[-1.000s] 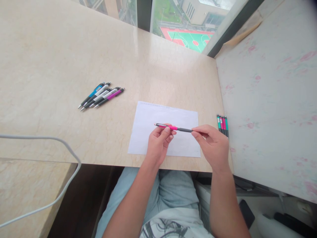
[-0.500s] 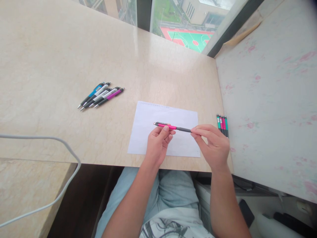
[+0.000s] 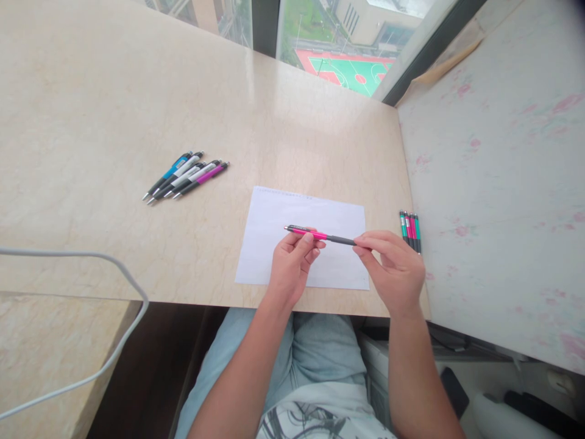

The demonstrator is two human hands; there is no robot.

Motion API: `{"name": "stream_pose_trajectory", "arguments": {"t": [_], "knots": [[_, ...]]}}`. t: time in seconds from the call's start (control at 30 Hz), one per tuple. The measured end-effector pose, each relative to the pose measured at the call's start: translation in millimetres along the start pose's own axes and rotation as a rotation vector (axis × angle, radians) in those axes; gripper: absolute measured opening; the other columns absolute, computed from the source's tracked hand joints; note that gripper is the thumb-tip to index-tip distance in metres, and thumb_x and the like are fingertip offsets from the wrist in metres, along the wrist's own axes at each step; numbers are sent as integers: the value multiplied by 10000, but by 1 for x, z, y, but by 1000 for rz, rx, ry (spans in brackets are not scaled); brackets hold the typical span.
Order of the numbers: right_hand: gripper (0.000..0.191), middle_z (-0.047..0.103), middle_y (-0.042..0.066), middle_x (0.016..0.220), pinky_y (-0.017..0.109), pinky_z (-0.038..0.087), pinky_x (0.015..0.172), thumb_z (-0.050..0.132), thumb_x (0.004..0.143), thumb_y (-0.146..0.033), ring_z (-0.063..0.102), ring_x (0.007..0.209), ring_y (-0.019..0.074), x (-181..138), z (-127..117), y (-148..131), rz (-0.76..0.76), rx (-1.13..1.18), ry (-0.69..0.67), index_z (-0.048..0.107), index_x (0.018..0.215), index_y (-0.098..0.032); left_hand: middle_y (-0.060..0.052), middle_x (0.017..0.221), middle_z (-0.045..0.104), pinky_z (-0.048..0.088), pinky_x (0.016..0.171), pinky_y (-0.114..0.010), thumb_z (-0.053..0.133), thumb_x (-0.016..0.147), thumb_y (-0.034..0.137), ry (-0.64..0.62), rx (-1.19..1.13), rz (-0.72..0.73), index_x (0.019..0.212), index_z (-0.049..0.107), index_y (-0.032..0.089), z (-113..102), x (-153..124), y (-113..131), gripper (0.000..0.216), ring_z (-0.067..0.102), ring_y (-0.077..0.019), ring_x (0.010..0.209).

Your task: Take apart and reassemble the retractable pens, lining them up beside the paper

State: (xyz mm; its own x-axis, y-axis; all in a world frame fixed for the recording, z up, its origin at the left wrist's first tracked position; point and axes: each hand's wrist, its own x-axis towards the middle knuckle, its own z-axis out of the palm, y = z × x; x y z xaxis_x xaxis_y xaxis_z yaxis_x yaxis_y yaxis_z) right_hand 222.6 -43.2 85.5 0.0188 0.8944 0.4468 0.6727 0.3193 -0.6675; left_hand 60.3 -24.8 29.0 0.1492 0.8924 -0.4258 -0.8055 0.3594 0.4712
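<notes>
Between my two hands a pink pen (image 3: 320, 235) with a black grip is held nearly level above a white sheet of paper (image 3: 274, 262). My left hand (image 3: 295, 259) is closed on the pink barrel, thumb on top. At the tip end, the fingertips of my right hand (image 3: 390, 265) pinch the pen and hide its point. The pen's black clip and push button stick out to the left. Faint writing runs along the paper's top edge.
Several pens (image 3: 187, 177), blue, white and purple, lie at the left. Several green and pink pens (image 3: 410, 231) stand in a row against the flowered wall (image 3: 493, 201). A white cable (image 3: 123, 268) curves over the table's (image 3: 114, 110) left front.
The pink pen and my right hand have shifted very slightly to the right. Both hands keep their hold; the other pens and the paper stay in place.
</notes>
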Motion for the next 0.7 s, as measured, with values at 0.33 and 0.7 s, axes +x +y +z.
{"name": "stream_pose_trajectory", "arguments": {"t": [0.33, 0.7], "knots": [[176, 742, 19, 888, 334, 602, 740, 699, 846, -107, 703, 806, 170, 2, -3, -3, -113, -54, -18, 745, 915, -263, -43, 848, 745, 505, 627, -159, 846, 728, 293, 8, 32, 22, 876, 737, 132, 0, 0, 2, 245, 670, -79, 695], [247, 739, 18, 902, 324, 598, 750, 697, 835, -50, 700, 818, 162, 4, -6, -7, -210, -108, -34, 739, 951, -264, -29, 811, 725, 518, 612, -131, 860, 707, 279, 25, 17, 2, 849, 747, 126, 1, -1, 2, 237, 667, -68, 682]]}}
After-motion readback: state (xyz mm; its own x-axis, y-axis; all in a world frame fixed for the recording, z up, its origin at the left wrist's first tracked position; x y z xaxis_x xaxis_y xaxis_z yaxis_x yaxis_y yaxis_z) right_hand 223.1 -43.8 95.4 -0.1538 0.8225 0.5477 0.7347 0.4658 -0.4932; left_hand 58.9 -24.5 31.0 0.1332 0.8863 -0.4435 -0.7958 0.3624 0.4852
